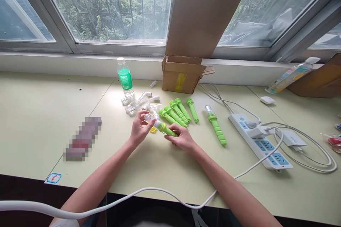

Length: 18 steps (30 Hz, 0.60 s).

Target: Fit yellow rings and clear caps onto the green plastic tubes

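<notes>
Between my hands is a green stick with a clear ribbed cap [162, 126], held at a slant above the table. My left hand [139, 129] pinches the clear cap end with thumb and fingers. The lower green handle is gripped by my right hand [183, 138], whose fingers partly hide its end. A yellow ring [153, 130] shows just beneath the stick. Beyond my hands lie several loose clear caps [131, 108] and a group of green handles [179, 112]. Another capped green stick [217, 127] lies to the right.
A water bottle [125, 78] and an opened cardboard box [182, 78] stand at the back. To the right is a power strip [262, 143] with plugs and looped cables. A white cable [149, 188] crosses the front, near my forearms. A blurred-out object [83, 138] lies left.
</notes>
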{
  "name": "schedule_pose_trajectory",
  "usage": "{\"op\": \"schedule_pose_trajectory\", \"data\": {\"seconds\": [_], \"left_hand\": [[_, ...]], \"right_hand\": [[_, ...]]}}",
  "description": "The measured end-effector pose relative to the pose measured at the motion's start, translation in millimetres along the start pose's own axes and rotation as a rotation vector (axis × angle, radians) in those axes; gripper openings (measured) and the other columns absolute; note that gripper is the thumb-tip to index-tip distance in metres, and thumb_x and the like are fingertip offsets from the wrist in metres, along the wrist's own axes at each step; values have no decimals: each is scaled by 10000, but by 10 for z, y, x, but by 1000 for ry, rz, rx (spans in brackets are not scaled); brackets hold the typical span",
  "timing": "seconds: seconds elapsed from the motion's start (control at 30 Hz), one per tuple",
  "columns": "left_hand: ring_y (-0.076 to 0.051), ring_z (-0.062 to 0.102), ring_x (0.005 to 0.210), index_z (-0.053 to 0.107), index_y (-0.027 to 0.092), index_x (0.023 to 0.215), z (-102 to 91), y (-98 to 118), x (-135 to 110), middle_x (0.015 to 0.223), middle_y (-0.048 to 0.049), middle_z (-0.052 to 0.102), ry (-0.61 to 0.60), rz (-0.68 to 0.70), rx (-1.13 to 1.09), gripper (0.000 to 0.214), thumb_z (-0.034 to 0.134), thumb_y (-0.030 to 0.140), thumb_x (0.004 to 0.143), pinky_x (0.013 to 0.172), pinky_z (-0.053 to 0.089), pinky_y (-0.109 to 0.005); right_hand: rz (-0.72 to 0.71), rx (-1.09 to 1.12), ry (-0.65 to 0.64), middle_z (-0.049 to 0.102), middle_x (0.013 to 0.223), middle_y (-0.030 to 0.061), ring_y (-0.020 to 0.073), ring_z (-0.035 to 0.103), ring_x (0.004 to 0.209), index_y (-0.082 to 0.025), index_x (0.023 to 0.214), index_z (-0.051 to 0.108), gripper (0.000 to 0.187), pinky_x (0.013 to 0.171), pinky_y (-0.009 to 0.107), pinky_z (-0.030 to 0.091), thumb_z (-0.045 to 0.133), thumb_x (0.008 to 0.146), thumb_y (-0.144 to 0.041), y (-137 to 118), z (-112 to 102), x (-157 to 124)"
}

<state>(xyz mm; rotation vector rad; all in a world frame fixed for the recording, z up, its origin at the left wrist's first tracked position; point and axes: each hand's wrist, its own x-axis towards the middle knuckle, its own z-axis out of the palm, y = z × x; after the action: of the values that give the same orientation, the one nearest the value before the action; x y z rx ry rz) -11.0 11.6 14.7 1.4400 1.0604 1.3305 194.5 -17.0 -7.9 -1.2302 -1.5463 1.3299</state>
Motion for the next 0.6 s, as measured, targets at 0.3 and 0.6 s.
{"op": "schedule_pose_trajectory", "data": {"seconds": [0.3,0.6], "left_hand": [[-142,633,695,504,195,1106,17,-76,-14,835,-27,617,26,35,24,365,637,386,825,600,536,-259],[-113,582,614,519,206,1119,36,-116,-25,743,22,528,54,21,-2,356,630,376,827,575,519,-245]], "right_hand": [[-134,-239,-28,616,764,18,149,504,590,-227,1072,646,321,543,289,406,608,834,-440,-95,-42,-22],[-31,-104,-32,567,670,-9,111,473,475,-212,896,589,257,455,259,381,628,814,-453,-52,-50,-14]]}}
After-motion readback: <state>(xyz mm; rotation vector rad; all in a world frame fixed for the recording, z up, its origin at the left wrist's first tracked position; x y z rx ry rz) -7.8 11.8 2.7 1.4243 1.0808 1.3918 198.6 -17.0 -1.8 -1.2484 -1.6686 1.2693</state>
